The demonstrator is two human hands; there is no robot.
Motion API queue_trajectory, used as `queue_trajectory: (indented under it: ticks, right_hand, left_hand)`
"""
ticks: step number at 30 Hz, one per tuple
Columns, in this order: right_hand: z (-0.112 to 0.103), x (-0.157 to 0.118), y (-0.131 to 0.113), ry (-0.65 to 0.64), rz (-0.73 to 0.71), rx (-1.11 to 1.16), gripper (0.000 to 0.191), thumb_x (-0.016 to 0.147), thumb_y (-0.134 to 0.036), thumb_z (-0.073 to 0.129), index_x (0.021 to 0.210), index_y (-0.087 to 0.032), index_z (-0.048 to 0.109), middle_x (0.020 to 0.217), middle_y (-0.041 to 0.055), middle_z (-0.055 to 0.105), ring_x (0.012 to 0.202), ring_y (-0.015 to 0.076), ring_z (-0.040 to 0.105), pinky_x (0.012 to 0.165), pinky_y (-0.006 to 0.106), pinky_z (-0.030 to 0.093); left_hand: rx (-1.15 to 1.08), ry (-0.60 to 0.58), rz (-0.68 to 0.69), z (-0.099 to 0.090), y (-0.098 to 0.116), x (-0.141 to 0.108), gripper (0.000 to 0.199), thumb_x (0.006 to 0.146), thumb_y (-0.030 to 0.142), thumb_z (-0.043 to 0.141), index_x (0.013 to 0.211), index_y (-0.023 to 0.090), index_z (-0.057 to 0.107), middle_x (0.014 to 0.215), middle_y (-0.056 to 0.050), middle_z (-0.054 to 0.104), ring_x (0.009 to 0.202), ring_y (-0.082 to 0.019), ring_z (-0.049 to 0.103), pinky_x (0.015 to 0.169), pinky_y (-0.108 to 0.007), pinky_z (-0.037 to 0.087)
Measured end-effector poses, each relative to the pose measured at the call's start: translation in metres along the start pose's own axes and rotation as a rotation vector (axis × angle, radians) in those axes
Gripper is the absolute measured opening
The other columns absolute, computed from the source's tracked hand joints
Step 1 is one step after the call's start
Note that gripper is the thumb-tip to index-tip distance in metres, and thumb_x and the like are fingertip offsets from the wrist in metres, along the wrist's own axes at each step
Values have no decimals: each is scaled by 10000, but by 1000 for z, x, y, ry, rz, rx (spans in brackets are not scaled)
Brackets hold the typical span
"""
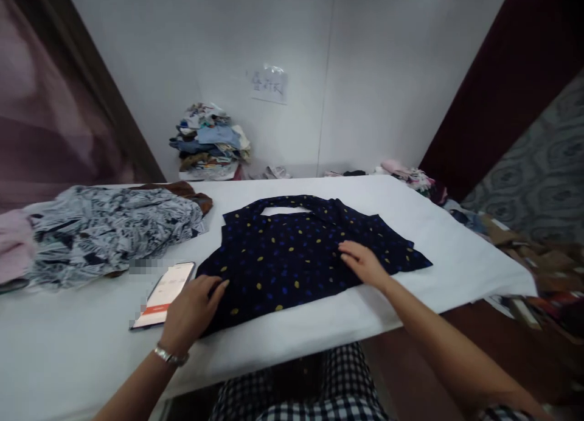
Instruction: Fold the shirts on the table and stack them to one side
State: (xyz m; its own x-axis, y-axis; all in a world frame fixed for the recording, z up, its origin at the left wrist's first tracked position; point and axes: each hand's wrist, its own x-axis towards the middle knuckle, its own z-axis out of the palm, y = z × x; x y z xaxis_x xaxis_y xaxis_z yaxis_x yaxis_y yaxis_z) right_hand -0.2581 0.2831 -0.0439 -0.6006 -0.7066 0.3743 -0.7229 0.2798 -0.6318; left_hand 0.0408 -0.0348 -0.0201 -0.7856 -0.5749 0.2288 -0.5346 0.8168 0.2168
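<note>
A dark navy garment [283, 250] with yellow and blue spots lies spread on the white-covered table [328, 320], its neck opening towards the wall. My left hand [194, 305] is at the garment's left edge, fingers slightly bent and the thumb apart, beside a phone [166, 293] with a lit screen. My right hand [362, 263] rests on the right part of the cloth, its fingers extended and the thumb a little apart. Neither hand visibly grips the fabric. A metal bracelet circles my left wrist.
Black-and-white patterned cloth [114, 232], pink cloth [16, 244] and brown cloth [182, 193] lie at the left. A pile of folded clothes [212, 138] stands by the wall under a paper sign [269, 84]. More clothes [406, 174] sit beyond the back right corner.
</note>
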Motion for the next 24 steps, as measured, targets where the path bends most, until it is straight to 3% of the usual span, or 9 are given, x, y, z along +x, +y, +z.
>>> queue_trajectory:
  ticks: [2,4,8,12,15,18,20,22,24]
  right_hand:
    - [-36,3,38,175,211,-51,323,845,-396,506,1039,-241,713,1066,69,708,1013,241,642,956,429,473]
    - [-67,-1,70,274,415,-150,326,828,-373,503,1027,-224,713,1025,62,719,994,240,647,946,421,475]
    - [-95,-18,102,213,588,-238,264,763,-330,583,946,-213,732,979,62,728,986,262,653,923,422,484]
    - [-89,-24,104,110,576,-237,304,725,-362,668,975,-202,731,1014,91,716,951,273,664,884,417,503]
    - [-81,-18,99,48,496,-263,367,724,-399,686,1030,-200,719,1061,114,695,1015,300,634,918,440,478]
    - [-73,-11,94,-21,414,-270,351,753,-440,658,1019,-219,724,1091,110,684,1067,311,610,944,443,460]
    - [-68,-6,91,-40,454,-231,381,768,-508,626,999,-223,729,1079,108,691,1047,315,622,920,436,473]
    - [-63,-1,89,-50,519,-204,443,749,-571,619,978,-209,733,1058,117,698,1027,327,631,898,432,480]
    - [-60,4,90,-65,556,-192,458,723,-587,633,940,-197,737,1024,123,703,1000,329,638,880,424,480]
  left_hand:
    - [-59,-69,91,7,3,-11,407,843,490,381,938,216,666,995,-89,690,946,-252,626,869,-354,467]
    - [-88,-88,89,16,1,-16,444,813,496,392,1018,205,658,1041,-106,687,973,-273,627,892,-378,467]
    - [-117,-138,-67,24,-2,-11,539,763,544,410,1072,162,631,1019,-153,686,937,-319,648,824,-412,494]
    - [-198,-243,-235,15,5,-1,430,729,522,463,976,209,623,838,-91,695,745,-279,664,659,-363,499]
    - [-250,-236,-295,5,13,3,310,688,486,508,859,240,586,693,-22,662,616,-235,624,591,-329,471]
    - [-391,-212,-306,-5,20,4,225,648,439,551,740,236,518,825,-14,708,736,-218,646,646,-300,484]
    - [-470,-227,-305,-12,23,5,209,648,409,554,700,221,477,981,-33,712,843,-212,653,703,-287,494]
    - [-416,-275,-318,-17,25,4,246,682,437,547,772,211,511,975,-60,707,821,-219,656,702,-303,502]
    - [-236,-250,-284,-19,26,2,392,732,487,531,973,180,562,964,-94,690,830,-252,654,722,-351,510]
